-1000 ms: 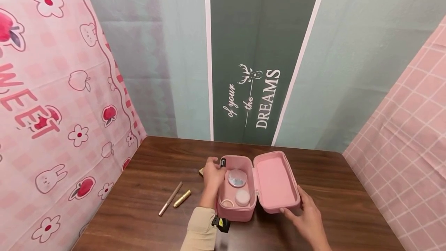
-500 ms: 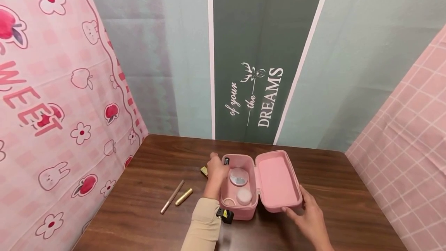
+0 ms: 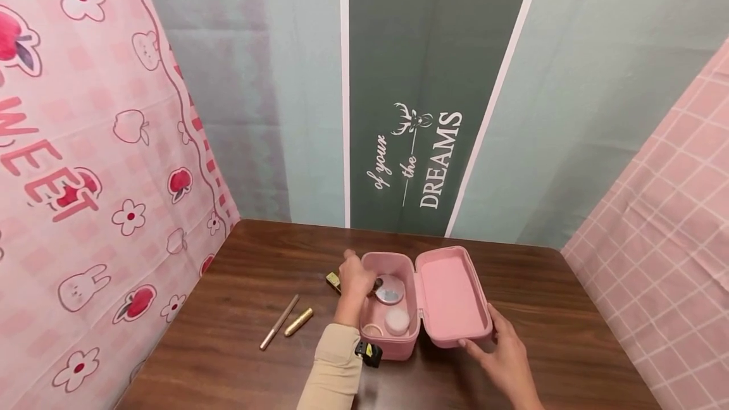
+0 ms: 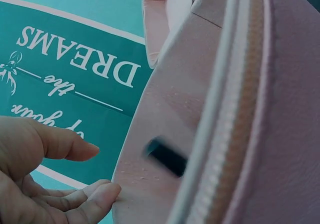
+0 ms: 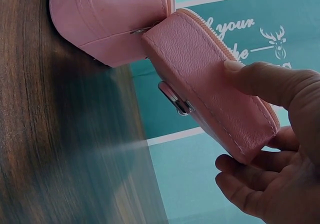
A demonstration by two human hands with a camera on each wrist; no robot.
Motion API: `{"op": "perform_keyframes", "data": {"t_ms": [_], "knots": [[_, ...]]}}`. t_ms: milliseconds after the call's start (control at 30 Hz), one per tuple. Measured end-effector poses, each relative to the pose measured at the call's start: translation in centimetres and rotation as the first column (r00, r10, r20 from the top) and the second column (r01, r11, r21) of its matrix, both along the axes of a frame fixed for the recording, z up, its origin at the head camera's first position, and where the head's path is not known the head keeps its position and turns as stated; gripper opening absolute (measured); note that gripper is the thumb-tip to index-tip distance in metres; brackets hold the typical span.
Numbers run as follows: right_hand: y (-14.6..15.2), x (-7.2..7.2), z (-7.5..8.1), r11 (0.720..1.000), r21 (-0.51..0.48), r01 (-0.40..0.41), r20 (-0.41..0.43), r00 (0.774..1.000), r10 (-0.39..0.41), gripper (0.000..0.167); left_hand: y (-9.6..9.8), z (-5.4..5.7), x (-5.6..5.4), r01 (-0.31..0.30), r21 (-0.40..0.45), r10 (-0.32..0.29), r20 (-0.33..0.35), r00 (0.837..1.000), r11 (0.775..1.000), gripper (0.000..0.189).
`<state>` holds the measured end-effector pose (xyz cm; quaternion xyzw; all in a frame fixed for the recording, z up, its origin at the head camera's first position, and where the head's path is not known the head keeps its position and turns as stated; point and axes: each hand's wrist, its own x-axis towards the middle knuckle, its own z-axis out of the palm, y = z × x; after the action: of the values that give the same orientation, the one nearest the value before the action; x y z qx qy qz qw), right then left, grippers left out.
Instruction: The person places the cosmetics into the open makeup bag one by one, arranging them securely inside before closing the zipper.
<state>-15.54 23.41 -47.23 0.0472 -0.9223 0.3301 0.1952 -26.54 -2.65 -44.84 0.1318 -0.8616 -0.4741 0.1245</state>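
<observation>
A pink zippered case [image 3: 392,350] stands on the table with its lid [image 3: 454,296] swung out to the right. My left hand [image 3: 354,278] is over the case's left rim, thumb and fingers apart. Just off those fingertips, a short dark cylinder [image 4: 167,156] shows blurred inside the case in the left wrist view, with no finger on it. Inside lie a round, shiny-topped compact [image 3: 390,290], a small white-lidded jar [image 3: 397,320] and another round item [image 3: 373,330] at the near corner. My right hand [image 5: 280,134] grips the lid's outer corner, thumb on its side and fingers beneath.
Left of the case lie a slim rose-gold pencil [image 3: 279,323], a gold tube [image 3: 299,322] and a small gold item [image 3: 333,281] partly behind my left hand. The wooden table [image 3: 547,309] meets a green printed cloth [image 3: 433,49] at the back.
The dark cylinder, earlier upright at my left fingers by the rim, has left them and dropped lower into the case toward the compact. My right hand keeps its hold on the lid.
</observation>
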Motion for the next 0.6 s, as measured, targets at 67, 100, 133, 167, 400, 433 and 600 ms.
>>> {"op": "perform_keyframes", "data": {"t_ms": [67,100,133,167,400,433,600], "knots": [[-0.03,0.05,0.01,1.0,-0.004,-0.002,0.003,1.0,0.002,0.084,-0.08,-0.05,-0.07,0.003,-0.006,-0.003,-0.006,1.0,1.0,0.053],[-0.03,0.07,0.03,1.0,-0.005,-0.003,0.006,1.0,0.003,0.084,-0.12,-0.08,-0.1,0.003,-0.006,-0.003,-0.002,1.0,1.0,0.053],[-0.05,0.09,0.04,1.0,-0.005,-0.004,0.008,1.0,0.004,0.084,-0.15,-0.11,-0.14,0.004,-0.009,-0.004,0.0,1.0,1.0,0.053],[-0.06,0.09,0.05,1.0,-0.004,-0.002,0.008,1.0,0.002,0.084,-0.19,-0.14,-0.17,0.006,-0.008,-0.006,0.002,1.0,1.0,0.052],[-0.11,0.09,0.02,1.0,0.003,0.004,-0.008,1.0,-0.004,0.084,-0.41,-0.21,-0.23,0.016,0.011,-0.016,0.011,1.0,1.0,0.052],[-0.11,0.1,0.01,1.0,0.004,0.003,-0.01,1.0,-0.003,0.084,-0.43,-0.23,-0.24,0.018,0.014,-0.018,0.013,1.0,1.0,0.052],[-0.09,0.08,-0.07,1.0,0.007,0.0,-0.016,1.0,0.0,0.084,-0.67,-0.05,0.14,0.075,0.023,-0.075,0.006,0.997,0.997,0.052]]}}
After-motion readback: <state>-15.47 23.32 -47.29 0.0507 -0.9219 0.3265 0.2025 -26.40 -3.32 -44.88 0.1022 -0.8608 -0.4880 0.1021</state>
